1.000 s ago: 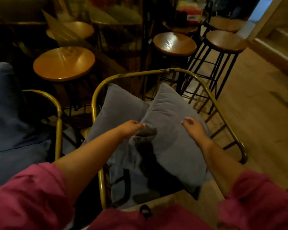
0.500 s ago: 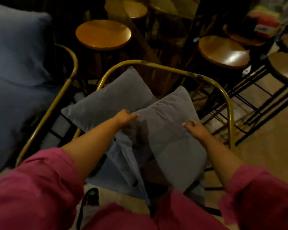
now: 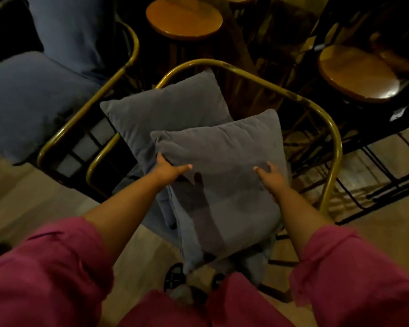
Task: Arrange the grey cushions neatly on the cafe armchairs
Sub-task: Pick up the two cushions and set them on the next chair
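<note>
The left hand (image 3: 169,169) grips the left edge of the front grey cushion (image 3: 224,185), its thumb lying on the front face and its fingers (image 3: 159,159) curled behind the edge, while the right hand (image 3: 270,177) presses flat on the right part of the same cushion, fingers spread loosely and not closed around anything. This cushion stands tilted at the centre, inside the gold-framed armchair (image 3: 335,147), and it overlaps the rear grey cushion (image 3: 165,109), which leans at about 11 o'clock from it. A second armchair (image 3: 28,100) with blue-grey upholstery stands at 10 o'clock, and round wooden stools (image 3: 184,18) at 12 and 2 o'clock.
</note>
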